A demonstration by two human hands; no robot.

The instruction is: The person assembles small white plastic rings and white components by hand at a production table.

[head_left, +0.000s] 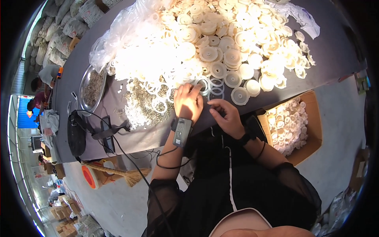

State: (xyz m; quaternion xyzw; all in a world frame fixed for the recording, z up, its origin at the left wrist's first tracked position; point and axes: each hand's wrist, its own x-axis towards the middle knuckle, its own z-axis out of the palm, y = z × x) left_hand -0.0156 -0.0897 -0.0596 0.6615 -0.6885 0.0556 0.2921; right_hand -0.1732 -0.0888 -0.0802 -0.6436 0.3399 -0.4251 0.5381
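My left hand reaches over the table's near side, back of the hand up, fingers stretched apart onto some pale plastic rings. Its fingertips touch or nearly touch them; glare hides the exact contact. To its right is my right hand, half curled, with a gap between thumb and forefinger and nothing visible in it. Just beyond its fingertips lie a translucent ring and a round cream plastic disc. A big heap of cream plastic wheel-like parts spreads behind both hands.
Small metal pieces lie scattered left of my hands, beside a metal tray. A black pouch and cables lie at the left. A cardboard box of white parts stands below the table's right edge. Clear plastic bags lie behind.
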